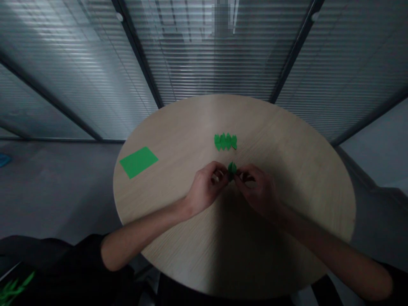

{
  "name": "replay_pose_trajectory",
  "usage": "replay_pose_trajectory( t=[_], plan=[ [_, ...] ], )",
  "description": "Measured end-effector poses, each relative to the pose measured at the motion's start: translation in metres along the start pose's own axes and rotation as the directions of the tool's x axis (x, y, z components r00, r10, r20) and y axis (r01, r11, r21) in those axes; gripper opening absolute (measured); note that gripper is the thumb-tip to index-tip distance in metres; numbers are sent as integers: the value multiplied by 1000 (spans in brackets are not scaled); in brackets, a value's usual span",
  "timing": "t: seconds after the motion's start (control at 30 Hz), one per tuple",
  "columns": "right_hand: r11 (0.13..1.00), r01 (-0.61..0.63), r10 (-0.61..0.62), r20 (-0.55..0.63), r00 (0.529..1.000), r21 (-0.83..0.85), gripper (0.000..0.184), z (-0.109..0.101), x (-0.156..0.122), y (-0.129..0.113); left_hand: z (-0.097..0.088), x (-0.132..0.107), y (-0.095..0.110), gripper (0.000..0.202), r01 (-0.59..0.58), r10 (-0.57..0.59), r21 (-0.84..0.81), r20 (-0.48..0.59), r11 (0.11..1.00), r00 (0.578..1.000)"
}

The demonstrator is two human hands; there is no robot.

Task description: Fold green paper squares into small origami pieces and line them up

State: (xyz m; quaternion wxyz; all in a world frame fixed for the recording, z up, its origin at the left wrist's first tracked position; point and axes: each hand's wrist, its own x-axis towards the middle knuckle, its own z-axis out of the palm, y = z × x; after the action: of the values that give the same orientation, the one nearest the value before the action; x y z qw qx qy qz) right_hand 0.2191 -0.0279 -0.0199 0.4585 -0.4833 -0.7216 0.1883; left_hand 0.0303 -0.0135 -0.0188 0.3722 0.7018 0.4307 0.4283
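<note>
My left hand point(204, 188) and my right hand point(257, 188) meet above the round pale wood table point(287, 170). Their fingertips pinch a small folded piece of green paper point(232, 168) from both sides, and the fingers hide part of it. Just beyond my hands lies a row of several folded green paper pieces point(225, 141), joined side by side in a zigzag strip. A flat rectangular green paper sheet point(138, 162) lies apart near the table's left edge, away from both hands.
Glass walls with horizontal blinds point(216, 51) stand behind the table. A grey floor point(57, 199) surrounds it. A small blue object point(4, 160) lies at the far left. A green leafy object point(14, 288) shows at the lower left corner, beside my dark sleeve point(63, 272).
</note>
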Motion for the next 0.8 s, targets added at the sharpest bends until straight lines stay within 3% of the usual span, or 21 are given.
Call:
replay_pose_trajectory(
  t=[0.23,0.43,0.57,0.8],
  plan=[
    [997,59,-59,-7,998,-42,3,-2,-1,0,1,0,2,11,10,-10,5,18,1000,1000],
    [986,146,-147,-1,989,-76,4,-3,-2,-2,2,0,3,15,15,-14,-13,98,1000,995],
    [980,197,-197,0,980,-42,6,-4,0,-3,2,0,5,15,49,-44,-67,81,997,996],
    [991,118,-119,-13,993,-58,4,-6,0,-3,3,-1,7,18,53,-49,-74,55,996,997]
  ],
)
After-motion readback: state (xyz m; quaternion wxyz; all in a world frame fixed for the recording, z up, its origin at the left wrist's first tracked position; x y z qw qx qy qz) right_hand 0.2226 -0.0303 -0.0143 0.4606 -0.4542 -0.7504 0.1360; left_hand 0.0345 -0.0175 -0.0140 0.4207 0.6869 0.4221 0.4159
